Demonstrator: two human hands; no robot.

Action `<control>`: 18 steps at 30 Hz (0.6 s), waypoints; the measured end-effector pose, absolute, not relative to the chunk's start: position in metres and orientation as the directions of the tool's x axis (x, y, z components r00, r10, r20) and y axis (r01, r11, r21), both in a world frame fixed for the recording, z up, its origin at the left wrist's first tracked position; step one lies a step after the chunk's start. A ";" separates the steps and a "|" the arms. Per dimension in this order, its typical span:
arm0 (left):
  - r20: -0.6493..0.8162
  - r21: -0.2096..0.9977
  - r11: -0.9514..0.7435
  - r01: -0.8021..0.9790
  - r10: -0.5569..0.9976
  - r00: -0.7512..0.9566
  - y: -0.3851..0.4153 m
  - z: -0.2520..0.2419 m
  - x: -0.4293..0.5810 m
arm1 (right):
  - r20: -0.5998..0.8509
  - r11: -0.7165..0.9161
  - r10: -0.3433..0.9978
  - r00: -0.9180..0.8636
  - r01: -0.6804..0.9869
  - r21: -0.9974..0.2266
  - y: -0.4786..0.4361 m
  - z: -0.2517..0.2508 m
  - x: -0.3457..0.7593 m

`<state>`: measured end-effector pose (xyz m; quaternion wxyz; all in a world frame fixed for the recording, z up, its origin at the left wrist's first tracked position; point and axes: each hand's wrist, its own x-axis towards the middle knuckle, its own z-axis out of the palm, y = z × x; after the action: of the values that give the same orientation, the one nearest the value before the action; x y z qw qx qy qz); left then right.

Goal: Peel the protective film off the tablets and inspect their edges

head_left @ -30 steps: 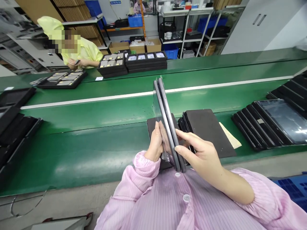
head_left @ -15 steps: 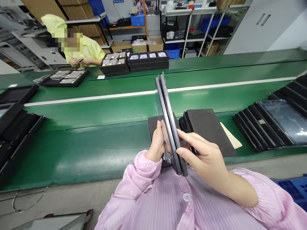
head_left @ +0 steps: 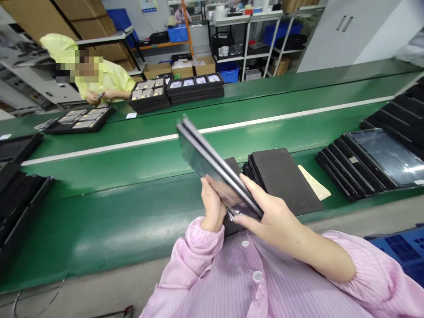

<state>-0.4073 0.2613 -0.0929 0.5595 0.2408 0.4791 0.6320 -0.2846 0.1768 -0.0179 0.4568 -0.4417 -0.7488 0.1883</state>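
Observation:
Two thin dark tablets (head_left: 217, 165) are held face to face, edges up, tilted to the upper left above the green bench. My left hand (head_left: 212, 204) presses against the left tablet's glossy face, near its lower part. My right hand (head_left: 268, 210) grips the lower right end, fingers on the far side and thumb below. Clear film hangs loose at the lower corner by my right thumb. Just behind my right hand lies a stack of dark flat pads (head_left: 285, 181); another dark pad (head_left: 233, 165) is partly hidden behind the tablets.
Black trays with a glossy tablet (head_left: 387, 152) stand at the right, beside a perforated yellowish sheet (head_left: 314, 182). More black trays (head_left: 23, 203) are at the left. Across the green bench (head_left: 132, 212), a person in yellow (head_left: 112, 77) works by trays of small devices (head_left: 149, 93).
The two tablets have tilted over to the left, from nearly upright. My right hand has shifted its grip round their lower end. The view has turned slightly.

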 end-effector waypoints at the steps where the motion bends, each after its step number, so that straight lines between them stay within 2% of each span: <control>1: -0.198 0.896 0.039 -0.443 0.927 -0.319 0.261 -0.094 -0.411 | 0.535 0.550 0.824 -0.186 0.491 -0.676 0.181 -0.020 -0.282; 2: -0.150 0.931 0.023 -0.363 0.934 -0.325 0.257 -0.093 -0.418 | 0.561 0.570 0.808 -0.182 0.483 -0.664 0.187 -0.021 -0.278; 4: -0.052 0.995 0.038 -0.095 0.987 -0.150 0.243 -0.081 -0.439 | 0.605 0.620 0.770 -0.203 0.464 -0.633 0.199 -0.024 -0.266; 5: -0.027 0.994 0.024 0.108 0.999 0.028 0.233 -0.070 -0.453 | 0.613 0.640 0.755 -0.231 0.459 -0.616 0.205 -0.026 -0.258; 6: -0.019 0.975 -0.012 0.220 0.990 0.137 0.221 -0.057 -0.467 | 0.618 0.661 0.740 -0.266 0.456 -0.595 0.210 -0.028 -0.250; 8: 0.027 0.941 -0.104 0.322 0.971 0.236 0.198 -0.027 -0.491 | 0.612 0.711 0.701 -0.368 0.432 -0.555 0.219 -0.033 -0.237; 9: 0.241 0.838 -0.335 0.431 0.936 0.257 0.189 -0.013 -0.498 | 0.599 0.736 0.677 -0.428 0.412 -0.537 0.222 -0.034 -0.233; 10: 0.420 0.655 -0.540 0.529 0.841 0.340 0.184 0.000 -0.501 | 0.582 0.762 0.646 -0.493 0.383 -0.522 0.224 -0.036 -0.231; 11: 0.524 0.432 -0.672 0.602 0.730 0.438 0.183 0.009 -0.500 | 0.565 0.787 0.610 -0.556 0.347 -0.509 0.226 -0.036 -0.231; 12: 0.594 0.211 -0.715 0.667 0.635 0.494 0.186 0.015 -0.495 | 0.550 0.808 0.574 -0.607 0.311 -0.500 0.227 -0.036 -0.232; 14: 0.555 -0.114 -0.689 0.716 0.554 0.621 0.199 0.018 -0.481 | 0.535 0.827 0.529 -0.659 0.259 -0.498 0.229 -0.036 -0.236; 15: 0.512 -0.208 -0.665 0.718 0.551 0.659 0.206 0.016 -0.474 | 0.549 0.830 0.528 -0.648 0.255 -0.496 0.230 -0.036 -0.237; 16: 0.465 -0.261 -0.651 0.712 0.562 0.684 0.212 0.013 -0.469 | 0.584 0.828 0.543 -0.603 0.269 -0.492 0.229 -0.037 -0.238; 18: 0.420 -0.295 -0.644 0.706 0.576 0.701 0.219 0.008 -0.464 | 0.700 0.813 0.580 -0.417 0.344 -0.469 0.225 -0.041 -0.239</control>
<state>-0.4635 0.2186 0.0084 -0.2231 0.8948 0.3582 0.1456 -0.2386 0.2250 -0.0407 0.4630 -0.2775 -0.8321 0.1275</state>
